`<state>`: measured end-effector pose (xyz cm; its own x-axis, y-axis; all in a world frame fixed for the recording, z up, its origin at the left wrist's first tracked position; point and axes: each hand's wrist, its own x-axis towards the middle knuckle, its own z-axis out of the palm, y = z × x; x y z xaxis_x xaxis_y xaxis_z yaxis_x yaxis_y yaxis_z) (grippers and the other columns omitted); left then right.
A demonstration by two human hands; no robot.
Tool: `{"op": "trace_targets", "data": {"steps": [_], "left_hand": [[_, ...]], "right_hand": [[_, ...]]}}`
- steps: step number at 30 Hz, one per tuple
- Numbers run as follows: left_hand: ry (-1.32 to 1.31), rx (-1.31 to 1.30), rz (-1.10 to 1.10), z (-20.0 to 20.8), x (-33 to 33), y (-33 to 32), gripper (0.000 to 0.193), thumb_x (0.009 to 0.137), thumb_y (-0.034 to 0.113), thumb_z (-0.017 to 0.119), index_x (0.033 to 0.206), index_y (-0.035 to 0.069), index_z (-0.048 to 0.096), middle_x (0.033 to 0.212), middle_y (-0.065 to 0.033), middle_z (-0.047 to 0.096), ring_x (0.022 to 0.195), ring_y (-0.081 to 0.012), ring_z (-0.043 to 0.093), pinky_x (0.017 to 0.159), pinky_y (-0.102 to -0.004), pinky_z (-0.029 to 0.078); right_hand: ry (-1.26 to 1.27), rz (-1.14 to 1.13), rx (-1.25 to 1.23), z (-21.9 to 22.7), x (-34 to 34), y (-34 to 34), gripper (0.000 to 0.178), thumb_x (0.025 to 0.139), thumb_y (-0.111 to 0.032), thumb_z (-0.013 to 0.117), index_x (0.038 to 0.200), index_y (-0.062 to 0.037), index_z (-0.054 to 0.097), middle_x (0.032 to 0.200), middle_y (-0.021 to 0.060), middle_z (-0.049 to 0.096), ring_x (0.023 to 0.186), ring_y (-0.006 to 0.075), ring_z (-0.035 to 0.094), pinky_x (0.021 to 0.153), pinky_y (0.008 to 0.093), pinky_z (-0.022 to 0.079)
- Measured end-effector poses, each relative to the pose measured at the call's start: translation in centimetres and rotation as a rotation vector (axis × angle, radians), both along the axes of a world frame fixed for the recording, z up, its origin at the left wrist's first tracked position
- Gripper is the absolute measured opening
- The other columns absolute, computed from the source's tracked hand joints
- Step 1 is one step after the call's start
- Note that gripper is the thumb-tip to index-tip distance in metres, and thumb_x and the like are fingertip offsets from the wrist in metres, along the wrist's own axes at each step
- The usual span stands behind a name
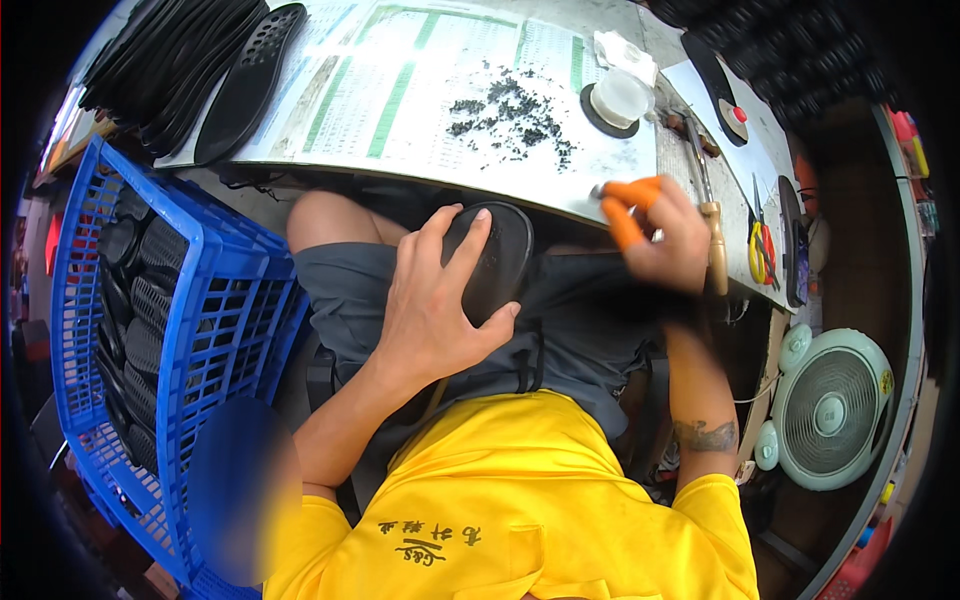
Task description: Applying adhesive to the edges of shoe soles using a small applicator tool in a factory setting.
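Note:
My left hand (pixel 432 300) is wrapped round a black shoe sole (pixel 492 262), its fingers over the top and its thumb along the near edge. The sole rests over my lap, just below the table's front edge. My right hand (pixel 665 230) is to its right, apart from it, beside that same edge. Orange covers (pixel 630 228), which look like finger cots, sit on its thumb and forefinger. These are pinched on a small metal-tipped tool (pixel 597 191), mostly hidden, so its exact kind does not show. Black trimmings (pixel 510 118) lie scattered on the table ahead.
A blue basket (pixel 185 290) full of black soles stands at my left. More soles (pixel 170 70) are stacked on the table's far left. Rightward lie a translucent cup (pixel 622 98), a wooden-handled tool (pixel 715 250) and scissors (pixel 757 262). A fan (pixel 832 410) stands at right.

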<state>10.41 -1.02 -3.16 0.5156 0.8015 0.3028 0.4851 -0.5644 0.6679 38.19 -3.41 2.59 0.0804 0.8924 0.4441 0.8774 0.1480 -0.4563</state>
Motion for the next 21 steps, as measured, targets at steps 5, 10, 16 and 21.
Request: {"op": "trace_targets", "data": {"steps": [5,10,16,21], "left_hand": [[0.033,-0.024,-0.002,-0.1,0.0,-0.1,0.094,0.081,0.028,0.091,0.165,0.004,0.054,0.163,-0.0279,0.046,0.141,-0.0485,0.05,0.117,-0.0562,0.048],[0.017,-0.033,0.023,-0.2,-0.1,0.0,0.098,0.077,0.021,0.091,0.166,0.004,0.055,0.163,-0.0266,0.049,0.142,-0.0492,0.054,0.12,-0.0547,0.047],[-0.049,-0.064,0.008,-0.7,-0.1,0.4,0.098,0.079,0.02,0.089,0.168,0.004,0.051,0.166,-0.0281,0.047,0.15,-0.051,0.05,0.124,-0.0543,0.044],[-0.093,-0.098,0.004,-0.7,-0.2,1.2,0.096,0.081,0.019,0.086,0.169,0.003,0.05,0.168,-0.0294,0.046,0.152,-0.0508,0.049,0.127,-0.0532,0.041]], "right_hand": [[-0.123,-0.144,-0.027,-2.2,2.9,1.3,0.019,0.094,-0.013,0.089,0.111,-0.0072,0.085,0.098,0.0071,0.074,0.07,0.0231,0.067,0.066,0.0372,0.054],[-0.155,-0.21,-0.001,-2.4,5.5,-1.0,0.023,0.096,-0.015,0.089,0.117,-0.007,0.084,0.104,0.0085,0.075,0.08,0.0261,0.069,0.073,0.0379,0.056],[-0.111,-0.445,-0.014,-2.4,10.9,-4.7,0.027,0.098,-0.006,0.084,0.125,-0.0035,0.081,0.115,0.0133,0.073,0.098,0.026,0.072,0.085,0.0375,0.057],[-0.283,-0.485,0.055,-2.7,14.0,-6.7,0.028,0.099,-0.006,0.081,0.127,-0.0023,0.079,0.124,0.016,0.073,0.118,0.0378,0.068,0.104,0.0448,0.052]]}}
